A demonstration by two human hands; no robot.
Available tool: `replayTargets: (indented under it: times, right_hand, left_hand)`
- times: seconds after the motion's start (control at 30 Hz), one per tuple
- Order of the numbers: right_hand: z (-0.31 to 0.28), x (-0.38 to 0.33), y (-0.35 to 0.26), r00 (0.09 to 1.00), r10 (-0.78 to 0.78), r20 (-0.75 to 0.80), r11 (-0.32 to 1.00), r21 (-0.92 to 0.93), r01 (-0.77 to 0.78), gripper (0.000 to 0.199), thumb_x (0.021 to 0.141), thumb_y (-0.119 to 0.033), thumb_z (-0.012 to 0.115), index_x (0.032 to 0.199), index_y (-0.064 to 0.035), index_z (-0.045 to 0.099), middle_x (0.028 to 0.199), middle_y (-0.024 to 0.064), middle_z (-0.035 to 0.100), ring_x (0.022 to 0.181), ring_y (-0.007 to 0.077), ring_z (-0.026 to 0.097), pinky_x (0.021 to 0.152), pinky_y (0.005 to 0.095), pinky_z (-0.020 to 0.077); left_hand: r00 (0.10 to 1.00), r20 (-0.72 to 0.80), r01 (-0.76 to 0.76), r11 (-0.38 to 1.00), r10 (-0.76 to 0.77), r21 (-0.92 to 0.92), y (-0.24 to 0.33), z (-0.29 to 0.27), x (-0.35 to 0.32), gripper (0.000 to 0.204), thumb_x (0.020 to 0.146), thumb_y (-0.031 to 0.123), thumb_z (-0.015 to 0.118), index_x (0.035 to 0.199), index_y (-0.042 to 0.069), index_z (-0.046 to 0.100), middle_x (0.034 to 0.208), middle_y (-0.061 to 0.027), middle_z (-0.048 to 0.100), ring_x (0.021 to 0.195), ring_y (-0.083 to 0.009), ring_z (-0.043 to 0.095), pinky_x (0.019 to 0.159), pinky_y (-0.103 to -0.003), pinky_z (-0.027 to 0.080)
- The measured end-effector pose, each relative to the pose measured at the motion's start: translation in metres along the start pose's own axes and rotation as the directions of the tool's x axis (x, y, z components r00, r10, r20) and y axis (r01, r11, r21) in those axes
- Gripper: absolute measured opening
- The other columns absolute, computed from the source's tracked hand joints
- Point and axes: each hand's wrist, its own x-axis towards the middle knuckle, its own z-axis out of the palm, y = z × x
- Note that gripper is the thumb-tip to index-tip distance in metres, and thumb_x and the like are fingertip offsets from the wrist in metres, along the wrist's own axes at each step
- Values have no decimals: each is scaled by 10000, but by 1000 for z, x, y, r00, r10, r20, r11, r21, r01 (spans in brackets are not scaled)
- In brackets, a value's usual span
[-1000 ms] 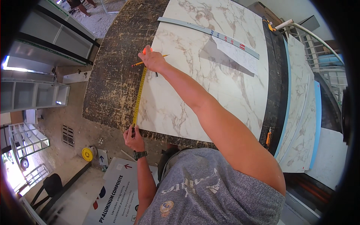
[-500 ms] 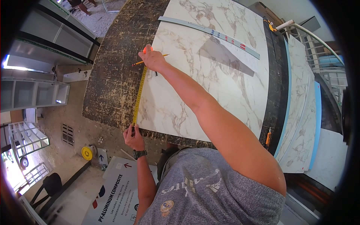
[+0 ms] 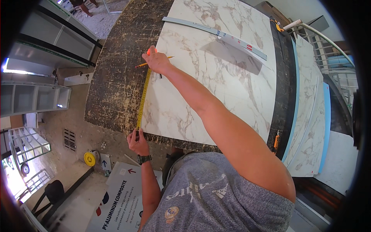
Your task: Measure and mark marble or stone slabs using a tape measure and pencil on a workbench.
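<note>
- Presumably thin and springy, the yellow tape measure (image 3: 142,98) lay flat along the marble-patterned panel's (image 3: 216,85) left edge, centre-left of frame.
- Left hand (image 3: 138,142) pinched its near end at the panel corner.
- Right hand (image 3: 156,61) clenched a pencil (image 3: 141,65), pressing the far end; best held at both ends.

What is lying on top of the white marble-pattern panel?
On the marble-pattern panel lie a yellow tape measure along its left edge and a long grey straightedge at the far end. The right hand, holding a pencil, covers the tape's far end.
</note>
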Motion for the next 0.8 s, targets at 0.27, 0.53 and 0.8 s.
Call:
replayTargets:
  times: [0.27, 0.53, 0.8]
  right_hand:
    - [-2, -2, -1, 1000, 5, -11, 1000, 26, -4, 241, 1016, -150, 548, 1253, -155, 508, 1351, 270, 459, 702, 316, 688, 618, 443, 573]
    - [-14, -2, -4, 996, 11, 93, 997, 75, -18, 259, 1021, -153, 545, 1279, -148, 548, 1463, 298, 424, 834, 321, 731, 685, 441, 601]
    - [-10, -3, -3, 997, 31, 67, 998, 50, -34, 250, 1020, -148, 543, 1269, -150, 534, 1415, 284, 446, 781, 326, 711, 666, 453, 588]
  left_hand:
    - [1000, -4, -5, 1000, 5, -15, -2, 0, 0, 272, 868, 141, 862, 1111, 32, 805, 935, -65, 652, 639, -161, 548, 563, -288, 486]
    - [1000, -8, -9, 1000, 9, -12, -2, -1, -1, 273, 891, 169, 851, 1124, 35, 805, 917, -53, 646, 640, -151, 533, 565, -286, 472]
    - [1000, 5, 8, 1000, -8, -25, -1, -1, 0, 275, 877, 163, 858, 1112, 30, 805, 923, -57, 650, 646, -155, 543, 567, -286, 478]
